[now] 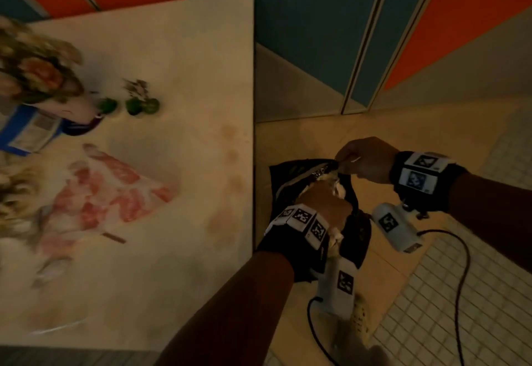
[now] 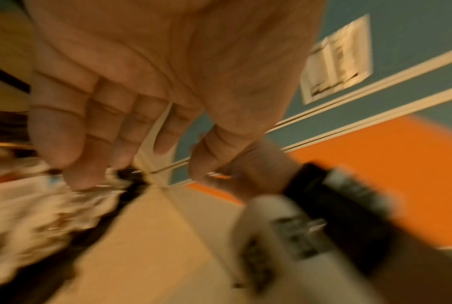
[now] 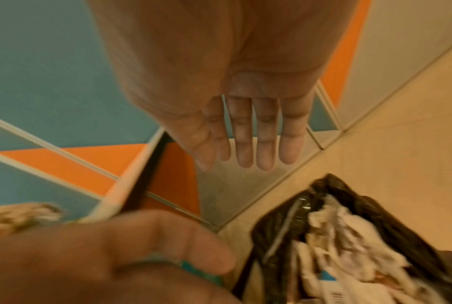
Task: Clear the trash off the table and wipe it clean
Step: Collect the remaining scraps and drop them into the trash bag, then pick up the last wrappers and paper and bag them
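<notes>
A black trash bag (image 1: 290, 175) sits open on the floor (image 1: 331, 135), just right of the tabletop (image 1: 187, 48), right of centre in the head view. It holds crumpled white paper (image 3: 331, 230). The left hand (image 1: 325, 207) reaches down into the bag's mouth. In its blurred wrist view the fingertips (image 2: 76, 176) meet the paper, but I cannot tell whether the grip grasps it. The right hand (image 1: 365, 161) is at the bag's far rim. Its wrist view shows the fingers (image 3: 265, 135) straight, with the grip released. Trash lies on the left half of the tabletop: a red-and-white wrapper (image 1: 115, 192), three green round pieces (image 1: 134, 105) and a blue pack (image 1: 31, 129).
</notes>
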Demonstrator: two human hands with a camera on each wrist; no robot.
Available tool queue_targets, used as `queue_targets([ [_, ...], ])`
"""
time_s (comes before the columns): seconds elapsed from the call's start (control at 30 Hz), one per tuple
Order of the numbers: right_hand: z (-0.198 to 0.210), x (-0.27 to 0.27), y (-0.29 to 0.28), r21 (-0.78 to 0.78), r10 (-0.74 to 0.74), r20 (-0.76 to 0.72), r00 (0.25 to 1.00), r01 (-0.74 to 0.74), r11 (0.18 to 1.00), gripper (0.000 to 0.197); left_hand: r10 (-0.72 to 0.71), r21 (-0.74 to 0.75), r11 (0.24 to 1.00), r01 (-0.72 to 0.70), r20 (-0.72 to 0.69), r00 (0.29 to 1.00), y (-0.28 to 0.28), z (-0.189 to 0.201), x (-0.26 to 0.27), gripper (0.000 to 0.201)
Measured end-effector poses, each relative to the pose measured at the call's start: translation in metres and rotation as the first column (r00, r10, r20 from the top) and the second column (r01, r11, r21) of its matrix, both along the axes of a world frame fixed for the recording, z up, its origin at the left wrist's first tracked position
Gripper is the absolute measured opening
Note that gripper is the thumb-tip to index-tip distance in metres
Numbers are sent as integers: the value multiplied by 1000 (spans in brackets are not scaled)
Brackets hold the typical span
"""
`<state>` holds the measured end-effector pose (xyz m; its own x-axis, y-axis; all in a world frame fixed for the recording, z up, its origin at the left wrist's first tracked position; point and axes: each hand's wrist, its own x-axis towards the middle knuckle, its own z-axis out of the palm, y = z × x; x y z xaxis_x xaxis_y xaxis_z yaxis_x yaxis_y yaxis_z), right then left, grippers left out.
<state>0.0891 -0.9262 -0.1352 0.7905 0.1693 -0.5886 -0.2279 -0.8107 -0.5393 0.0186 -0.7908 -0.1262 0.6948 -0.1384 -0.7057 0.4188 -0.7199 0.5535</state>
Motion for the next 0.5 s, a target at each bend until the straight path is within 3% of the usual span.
queue_targets([
  [0.07, 25, -8, 9, 26, -2, 25, 1000, 1, 1000, 24, -61, -77, 995, 60, -8, 998, 17, 36, -4, 15],
  [0.2, 62, -28, 45, 92, 3, 69, 998, -9, 996, 24, -157, -179, 972, 152, -15, 987, 67, 93, -24, 26],
  [0.33, 83, -44, 103, 119, -4, 81, 997, -6, 993, 23, -263, -129, 950, 285, 163, 951, 123, 132, -34, 27],
  [0.5, 97, -61, 181, 173, -28, 122, 992, 6, 985, 17, -254, -56, 959, 278, 263, 931, 210, 155, -43, 20],
])
